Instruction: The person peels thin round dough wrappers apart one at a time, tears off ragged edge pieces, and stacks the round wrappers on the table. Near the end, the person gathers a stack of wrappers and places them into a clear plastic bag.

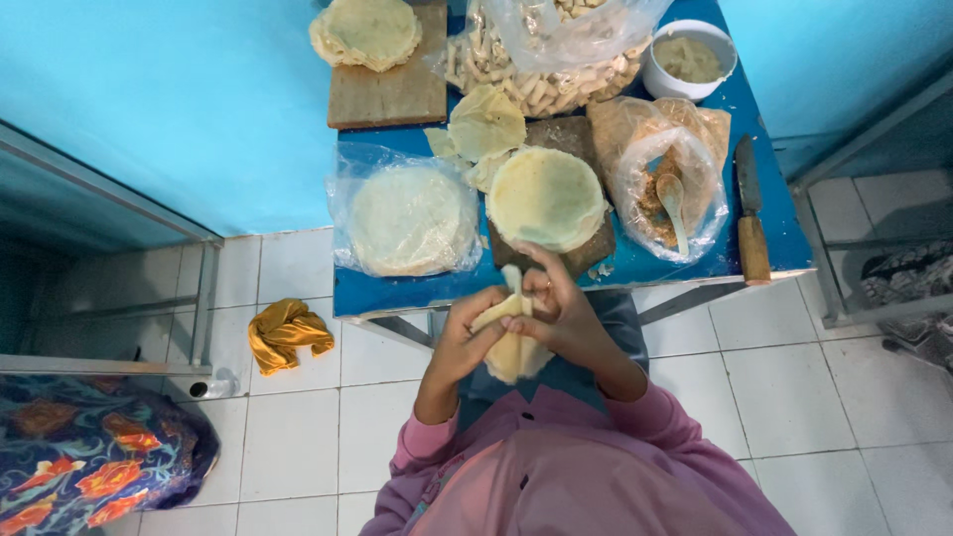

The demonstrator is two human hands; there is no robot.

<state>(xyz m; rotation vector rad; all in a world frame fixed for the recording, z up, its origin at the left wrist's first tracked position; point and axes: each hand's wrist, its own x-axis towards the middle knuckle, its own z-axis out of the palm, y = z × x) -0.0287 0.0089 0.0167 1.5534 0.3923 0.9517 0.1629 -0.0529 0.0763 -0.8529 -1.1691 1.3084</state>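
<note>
Mid-roll: left hand (465, 342) and right hand (562, 310) both pinching a pale wrapper (512, 342), folding next needing steady thumb pressure.

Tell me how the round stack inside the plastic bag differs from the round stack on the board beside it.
The bagged stack is wrapped in clear plastic and looks paler; the bare stack lies uncovered on a dark wooden board and looks yellower. The bagged stack sits away from both hands; the bare stack is just beyond them. Both are round, flat and thin-layered.
</note>
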